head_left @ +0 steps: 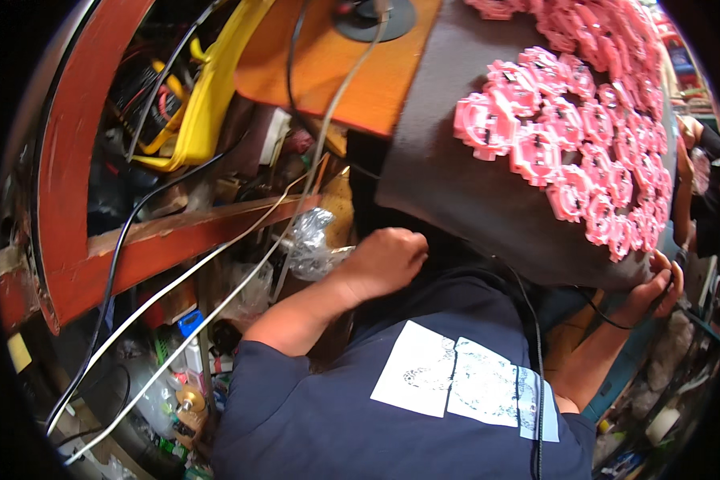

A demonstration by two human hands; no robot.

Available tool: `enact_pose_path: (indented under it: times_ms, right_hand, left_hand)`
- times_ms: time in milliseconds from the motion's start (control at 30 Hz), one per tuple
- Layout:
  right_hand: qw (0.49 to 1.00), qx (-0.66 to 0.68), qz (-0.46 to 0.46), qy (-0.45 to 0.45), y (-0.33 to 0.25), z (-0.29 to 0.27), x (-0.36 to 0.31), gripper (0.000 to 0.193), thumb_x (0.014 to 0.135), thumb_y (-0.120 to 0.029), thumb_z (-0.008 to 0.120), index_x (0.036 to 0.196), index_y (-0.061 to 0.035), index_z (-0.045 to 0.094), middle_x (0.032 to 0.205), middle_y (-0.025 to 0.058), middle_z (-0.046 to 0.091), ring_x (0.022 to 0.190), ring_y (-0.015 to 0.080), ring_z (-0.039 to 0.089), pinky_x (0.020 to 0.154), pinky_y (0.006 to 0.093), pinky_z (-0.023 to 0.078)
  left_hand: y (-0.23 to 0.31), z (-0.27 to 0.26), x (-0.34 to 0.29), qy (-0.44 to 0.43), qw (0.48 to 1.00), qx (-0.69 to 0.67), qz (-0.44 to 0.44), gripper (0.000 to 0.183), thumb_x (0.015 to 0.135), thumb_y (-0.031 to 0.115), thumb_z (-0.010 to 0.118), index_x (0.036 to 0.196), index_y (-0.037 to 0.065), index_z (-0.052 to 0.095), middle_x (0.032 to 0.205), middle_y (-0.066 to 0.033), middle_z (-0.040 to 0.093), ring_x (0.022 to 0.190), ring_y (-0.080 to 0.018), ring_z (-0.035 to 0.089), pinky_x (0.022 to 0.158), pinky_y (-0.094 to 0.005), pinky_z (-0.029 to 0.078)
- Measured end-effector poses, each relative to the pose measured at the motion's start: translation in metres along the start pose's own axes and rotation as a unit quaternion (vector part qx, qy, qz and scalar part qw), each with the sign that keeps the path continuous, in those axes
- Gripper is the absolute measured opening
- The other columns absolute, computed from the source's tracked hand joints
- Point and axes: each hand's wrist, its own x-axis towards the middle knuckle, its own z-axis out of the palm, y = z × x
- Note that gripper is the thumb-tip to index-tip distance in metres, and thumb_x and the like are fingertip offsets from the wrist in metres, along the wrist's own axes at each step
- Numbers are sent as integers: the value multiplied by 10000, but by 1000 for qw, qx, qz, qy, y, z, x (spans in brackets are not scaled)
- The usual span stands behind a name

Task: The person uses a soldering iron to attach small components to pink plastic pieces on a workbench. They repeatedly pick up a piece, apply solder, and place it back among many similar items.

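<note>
My left hand [388,260] is closed in a loose fist in front of my body, just below the near edge of a dark brown tabletop [448,160]. Nothing sticks out of that fist, and its palm is turned out of sight. At the lower right, my right hand [656,286] has its bent fingers around the near right corner of the tabletop; the underside of the grip is hidden. Many pink plastic ring-shaped parts [536,152] with dark slots cover the right side of the table, some in loose rows, with a pink heap [600,32] behind them.
An orange wooden board [336,72] with a round black base [374,20] adjoins the table. Left are a red wooden frame [72,160], a yellow plastic piece [204,104] and hanging cables [192,264]. Clear plastic bags [308,244] and clutter lie below. Another person's arm [684,184] shows at right.
</note>
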Motion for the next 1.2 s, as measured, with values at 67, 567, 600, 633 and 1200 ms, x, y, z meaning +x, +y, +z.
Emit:
enact_pose_path:
  times_ms: [67,567,600,633,1200]
  right_hand:
    - [999,26,23,30,-1,6,-8,246,1045,-134,496,1194,20,616,1014,148,748,852,200,645,825,335,526]
    - [1000,-14,-21,-15,14,0,7,307,1065,-181,529,1243,54,615,1026,187,752,914,271,703,823,383,575]
    - [1000,-8,-24,-15,18,-1,6,305,1064,-182,533,1243,51,616,1021,184,751,909,268,702,817,382,574]
    - [999,-2,-26,-20,11,2,6,303,1063,-182,537,1244,48,617,1016,180,750,904,266,700,811,380,573]
    - [1000,-8,-28,-4,14,1,10,303,1063,-188,513,1247,31,613,1025,200,766,893,257,700,815,373,568]
  left_hand:
    - [-22,-30,-15,-38,995,12,-88,166,916,184,686,945,25,722,914,-200,720,917,-405,695,821,-474,558]
    - [-57,9,-9,271,959,50,-59,961,811,397,858,1564,37,381,1635,-343,199,1520,-541,206,1212,-598,271]
    - [-53,13,-10,266,960,77,-54,933,817,391,853,1553,36,403,1630,-351,202,1519,-544,205,1207,-601,273]
    - [-47,19,-13,259,959,102,-54,906,822,385,848,1542,34,425,1625,-360,206,1517,-547,205,1202,-605,276]
    - [-24,66,-41,155,958,8,240,80,886,121,670,927,52,671,1008,-103,683,1050,-312,666,1011,-503,479]
